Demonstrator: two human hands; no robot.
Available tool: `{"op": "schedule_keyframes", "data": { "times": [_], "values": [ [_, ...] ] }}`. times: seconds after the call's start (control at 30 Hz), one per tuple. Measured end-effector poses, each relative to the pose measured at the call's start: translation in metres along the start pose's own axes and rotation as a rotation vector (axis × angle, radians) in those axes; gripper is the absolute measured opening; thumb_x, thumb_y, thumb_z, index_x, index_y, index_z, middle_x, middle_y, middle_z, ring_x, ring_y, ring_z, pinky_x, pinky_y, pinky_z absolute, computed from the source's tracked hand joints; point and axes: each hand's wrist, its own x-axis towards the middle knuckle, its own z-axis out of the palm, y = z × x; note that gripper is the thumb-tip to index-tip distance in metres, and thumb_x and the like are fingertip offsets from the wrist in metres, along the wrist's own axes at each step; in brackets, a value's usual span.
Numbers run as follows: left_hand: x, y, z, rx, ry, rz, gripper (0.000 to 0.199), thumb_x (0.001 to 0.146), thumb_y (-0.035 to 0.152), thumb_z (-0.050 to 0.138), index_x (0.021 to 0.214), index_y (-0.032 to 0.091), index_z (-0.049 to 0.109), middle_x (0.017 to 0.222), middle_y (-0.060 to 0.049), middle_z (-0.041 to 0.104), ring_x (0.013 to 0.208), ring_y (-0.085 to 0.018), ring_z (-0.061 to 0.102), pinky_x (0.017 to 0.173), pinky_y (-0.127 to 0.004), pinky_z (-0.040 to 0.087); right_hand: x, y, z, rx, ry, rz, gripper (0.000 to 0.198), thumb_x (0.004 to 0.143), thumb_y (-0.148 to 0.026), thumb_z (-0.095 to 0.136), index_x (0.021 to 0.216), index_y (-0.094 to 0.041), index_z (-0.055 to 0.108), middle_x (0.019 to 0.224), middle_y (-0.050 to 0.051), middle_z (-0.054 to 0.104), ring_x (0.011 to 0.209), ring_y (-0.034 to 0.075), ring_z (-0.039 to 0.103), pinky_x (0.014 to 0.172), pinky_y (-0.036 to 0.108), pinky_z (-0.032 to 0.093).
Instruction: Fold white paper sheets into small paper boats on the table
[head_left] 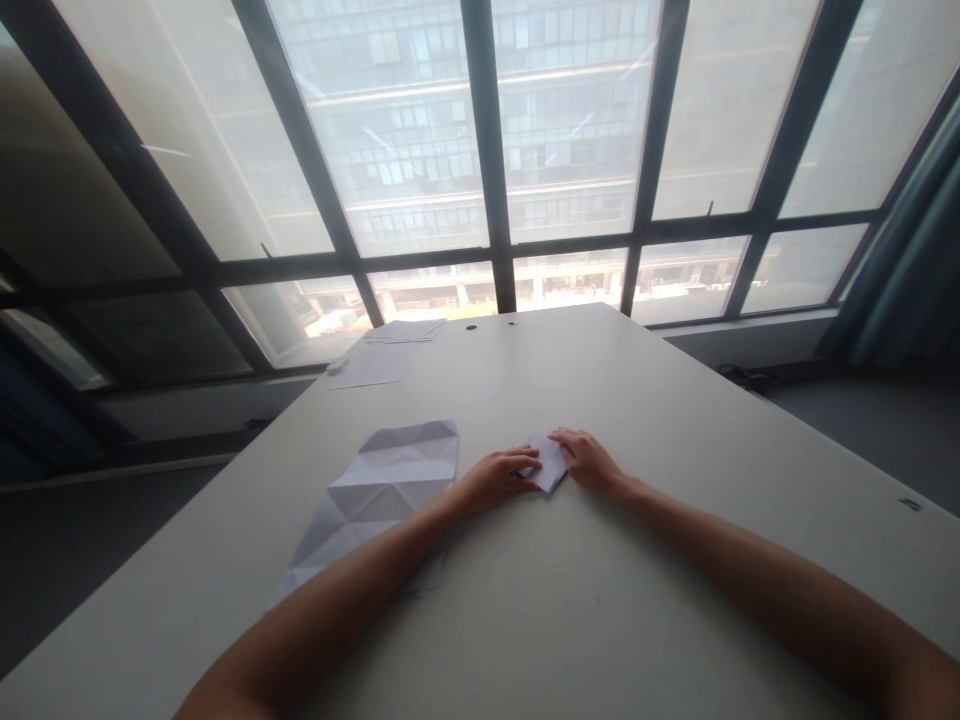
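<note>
A small folded piece of white paper (551, 462) lies on the table between my two hands. My left hand (499, 476) has its fingers on the paper's left side, partly covering it. At the paper's upper right edge, my right hand (589, 460) grips it with bent fingers, the thumb side toward the paper. Under and beyond my left forearm rests a larger creased sheet of paper (409, 465), unfolded, with fold lines across it. My forearm hides part of that sheet.
The white table (675, 480) stretches toward large windows. Several flat sheets of paper (375, 365) lie at its far left, with a small pale crumpled thing (335, 368) beside them. Round dark holes (471, 327) mark the far end. Blue curtains (892, 270) hang at the sides.
</note>
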Motion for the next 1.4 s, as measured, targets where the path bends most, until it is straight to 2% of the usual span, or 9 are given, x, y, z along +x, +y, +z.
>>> {"op": "schedule_keyframes", "data": {
  "times": [0.17,0.33,0.47,0.67,0.8,0.97,1.13,1.3,1.4],
  "values": [
    [0.001,0.008,-0.003,-0.052,0.026,-0.074,0.036,0.094,0.042,0.053,0.119,0.021,0.068,0.127,-0.008,0.065,0.119,-0.026,0.059,0.106,-0.04,0.043,-0.001,-0.005,-0.003,0.129,0.029,-0.067,0.032,0.096,-0.027,0.041,0.105,-0.02,0.071,0.107,0.007,0.071,0.099,0.022,0.063,0.093,0.032,0.045],
    [0.002,0.011,-0.003,-0.002,0.09,-0.071,0.036,0.099,0.039,0.041,0.105,0.02,0.071,0.127,-0.008,0.064,0.114,-0.022,0.059,0.102,-0.036,0.044,-0.001,-0.008,-0.009,0.16,0.08,-0.09,0.048,0.101,-0.041,0.032,0.09,-0.018,0.073,0.099,0.009,0.07,0.097,0.022,0.061,0.089,0.033,0.045],
    [0.002,0.01,-0.004,0.061,0.16,-0.136,0.036,0.099,0.037,0.039,0.093,0.019,0.07,0.106,-0.009,0.066,0.094,-0.019,0.061,0.088,-0.032,0.05,-0.002,-0.009,-0.011,0.107,0.037,-0.134,0.045,0.098,-0.049,0.04,0.085,-0.02,0.072,0.089,0.007,0.069,0.091,0.022,0.06,0.086,0.034,0.045],
    [0.005,0.011,-0.007,-0.009,0.199,-0.148,0.03,0.098,0.033,0.041,0.105,0.02,0.067,0.096,-0.006,0.07,0.086,-0.019,0.061,0.083,-0.031,0.049,-0.001,-0.004,-0.004,0.048,0.064,-0.115,0.03,0.095,-0.033,0.05,0.074,-0.02,0.067,0.08,0.006,0.067,0.083,0.02,0.059,0.079,0.032,0.045],
    [0.005,0.01,-0.008,-0.001,0.24,-0.212,0.029,0.096,0.034,0.047,0.111,0.019,0.067,0.093,-0.005,0.072,0.084,-0.019,0.064,0.08,-0.031,0.05,0.0,0.0,-0.001,0.065,0.116,-0.041,0.018,0.091,-0.026,0.052,0.091,-0.021,0.069,0.08,0.005,0.069,0.077,0.019,0.061,0.076,0.03,0.045],
    [0.005,0.002,-0.006,0.118,0.263,-0.244,0.023,0.091,0.031,0.054,0.088,0.018,0.073,0.085,-0.006,0.072,0.083,-0.021,0.063,0.082,-0.033,0.048,0.001,0.004,0.0,0.119,0.103,0.044,0.022,0.09,-0.025,0.052,0.105,-0.021,0.067,0.081,0.004,0.071,0.075,0.019,0.064,0.073,0.03,0.047],
    [0.004,-0.005,-0.003,0.117,0.247,-0.306,0.023,0.091,0.027,0.054,0.101,0.018,0.072,0.08,-0.004,0.071,0.072,-0.018,0.063,0.072,-0.029,0.049,0.001,0.007,0.001,0.072,0.108,0.061,0.027,0.088,-0.021,0.054,0.113,-0.019,0.064,0.091,0.007,0.07,0.082,0.019,0.063,0.08,0.03,0.047],
    [0.001,-0.004,-0.003,0.236,0.303,-0.197,0.034,0.089,0.022,0.056,0.122,0.022,0.065,0.107,-0.007,0.068,0.101,-0.022,0.062,0.093,-0.036,0.047,-0.001,0.006,0.001,-0.041,0.104,0.039,0.027,0.086,-0.017,0.057,0.112,-0.017,0.066,0.101,0.009,0.066,0.094,0.02,0.06,0.09,0.033,0.045],
    [0.001,-0.004,-0.002,0.222,0.193,-0.069,0.032,0.095,0.021,0.047,0.118,0.025,0.068,0.128,-0.005,0.062,0.12,-0.023,0.056,0.105,-0.038,0.042,-0.002,0.004,-0.001,-0.087,0.08,0.012,0.022,0.088,-0.018,0.057,0.107,-0.018,0.068,0.103,0.009,0.066,0.101,0.022,0.058,0.092,0.034,0.045]
  ]
}}
